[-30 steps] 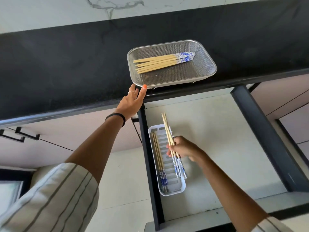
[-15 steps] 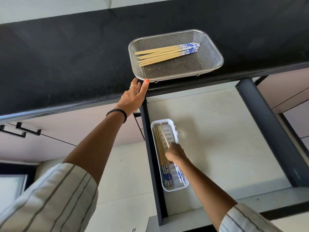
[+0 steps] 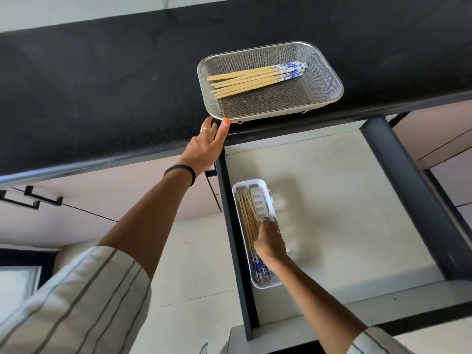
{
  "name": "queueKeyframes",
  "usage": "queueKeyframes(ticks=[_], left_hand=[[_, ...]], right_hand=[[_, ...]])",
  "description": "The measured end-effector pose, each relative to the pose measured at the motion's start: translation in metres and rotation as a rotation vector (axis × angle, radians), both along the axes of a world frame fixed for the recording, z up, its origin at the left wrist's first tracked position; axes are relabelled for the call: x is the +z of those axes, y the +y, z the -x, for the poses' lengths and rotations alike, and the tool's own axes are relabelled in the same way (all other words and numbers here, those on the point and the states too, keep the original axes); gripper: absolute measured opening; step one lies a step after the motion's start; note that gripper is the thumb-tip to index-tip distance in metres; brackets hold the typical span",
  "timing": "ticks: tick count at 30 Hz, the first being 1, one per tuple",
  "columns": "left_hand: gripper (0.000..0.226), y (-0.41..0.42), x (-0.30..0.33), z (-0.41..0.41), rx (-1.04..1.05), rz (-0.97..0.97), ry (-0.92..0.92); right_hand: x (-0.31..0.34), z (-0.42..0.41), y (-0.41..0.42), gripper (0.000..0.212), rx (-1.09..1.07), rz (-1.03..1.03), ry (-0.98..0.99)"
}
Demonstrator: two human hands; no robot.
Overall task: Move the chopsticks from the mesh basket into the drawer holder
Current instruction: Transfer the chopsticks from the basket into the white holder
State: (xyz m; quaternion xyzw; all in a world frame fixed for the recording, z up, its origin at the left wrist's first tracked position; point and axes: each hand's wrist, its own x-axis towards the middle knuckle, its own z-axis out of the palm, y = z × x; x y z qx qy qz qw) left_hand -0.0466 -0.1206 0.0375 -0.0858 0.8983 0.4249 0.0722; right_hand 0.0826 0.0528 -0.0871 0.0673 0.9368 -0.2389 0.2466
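While left hand (image 3: 204,148) steadies basket (image 3: 329,80), right hand (image 3: 268,241) over holder (image 3: 258,183)

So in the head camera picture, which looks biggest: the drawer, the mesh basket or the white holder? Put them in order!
Largest to smallest, as they look:
1. The open drawer, by far.
2. The mesh basket on the black counter.
3. The white holder in the drawer.
The basket sits farther from the camera than the holder, so its real lead may be even bigger.
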Motion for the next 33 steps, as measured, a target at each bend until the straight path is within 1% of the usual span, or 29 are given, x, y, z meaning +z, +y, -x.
queueKeyframes(ticks=[2,6,10,19,23,26,29,33], left_hand=[[0.075,0.0,0.0,-0.001,-0.004,-0.004,0.003],[0.076,-0.001,0.0,0.0,-0.017,-0.001,-0.001],[0.077,-0.002,-0.001,0.0,-0.021,0.015,-0.001],[0.075,-0.002,0.001,-0.001,-0.021,0.019,0.01],[0.075,-0.001,0.003,-0.002,-0.02,0.014,0.007],[0.075,0.0,0.005,-0.002,-0.011,0.001,-0.009],[0.075,0.001,0.005,-0.002,-0.004,-0.004,-0.024],[0.073,0.002,0.01,0.0,0.016,0.009,-0.018]], right_hand=[[-0.002,-0.005,0.001,0.043,-0.002,-0.006,0.012],[-0.004,-0.011,0.003,0.05,0.048,-0.035,0.003],[-0.004,-0.01,0.002,0.046,0.087,-0.083,0.024],[-0.005,-0.009,0.004,0.045,0.086,-0.011,0.082],[-0.004,-0.015,0.007,0.042,0.1,0.011,0.04],[0.006,-0.011,0.008,0.04,0.102,0.07,0.039],[0.035,0.006,0.006,0.029,0.116,0.162,0.155],[0.097,0.044,0.013,0.02,0.092,0.346,0.45]])
